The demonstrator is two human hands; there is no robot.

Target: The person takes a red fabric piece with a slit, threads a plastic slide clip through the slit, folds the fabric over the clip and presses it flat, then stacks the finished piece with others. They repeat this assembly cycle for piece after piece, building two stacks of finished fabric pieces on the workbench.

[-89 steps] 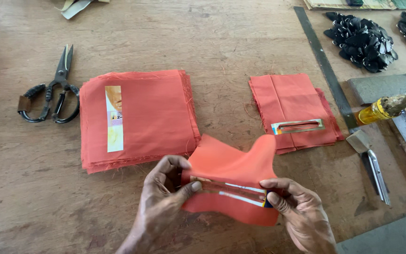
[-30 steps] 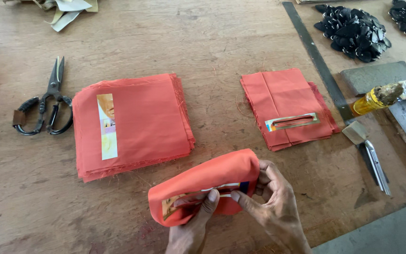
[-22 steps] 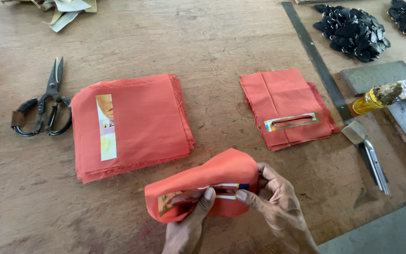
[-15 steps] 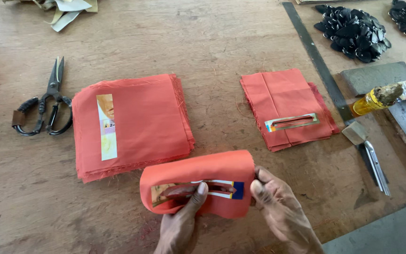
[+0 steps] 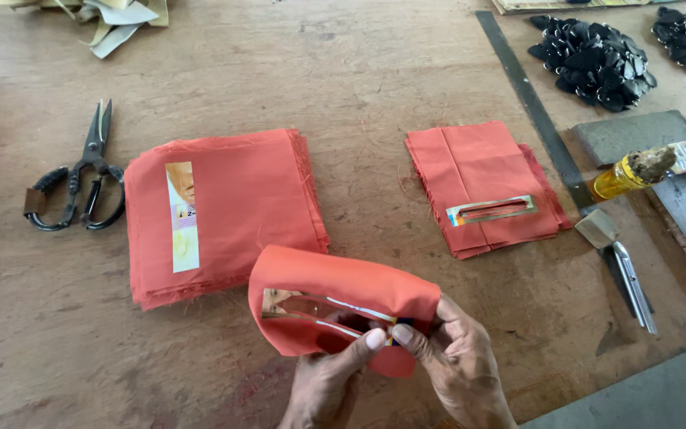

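While the cloth is lying crosswise over the worktop, both hands, left and right, are pinching its slit, right one nearer the end.

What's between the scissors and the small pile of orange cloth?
The big stack of orange cloth lies between the scissors and the small pile, in the head view.

Orange fabric piece pinched between left hand and right hand, beside orange fabric stack.
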